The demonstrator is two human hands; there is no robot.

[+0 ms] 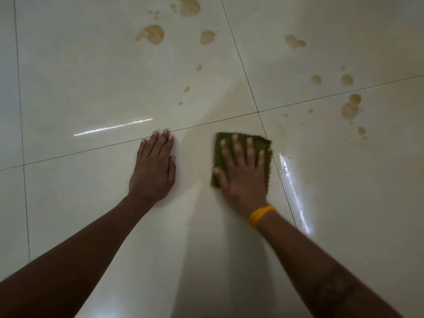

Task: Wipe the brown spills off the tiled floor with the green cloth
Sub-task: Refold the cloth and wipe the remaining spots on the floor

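My right hand [243, 171] lies flat with spread fingers on the green cloth [263, 143], pressing it onto the pale tiled floor [91, 76] just below a grout crossing. A yellow band circles that wrist. My left hand [153, 166] rests flat on the bare tile to the left, fingers straight and together, touching a grout line. Brown spills lie farther out: a large blot [154, 34] and another [189, 5] at the top, a splash [207, 36], a pair [294, 41] to the upper right, and a cluster [350, 106] at the right.
Small brown drops [187, 89] trail down toward the grout crossing [258, 112]. Dark grout lines [21, 134] divide the glossy tiles. Bright light reflections streak the floor left of centre and beside the cloth on the right.
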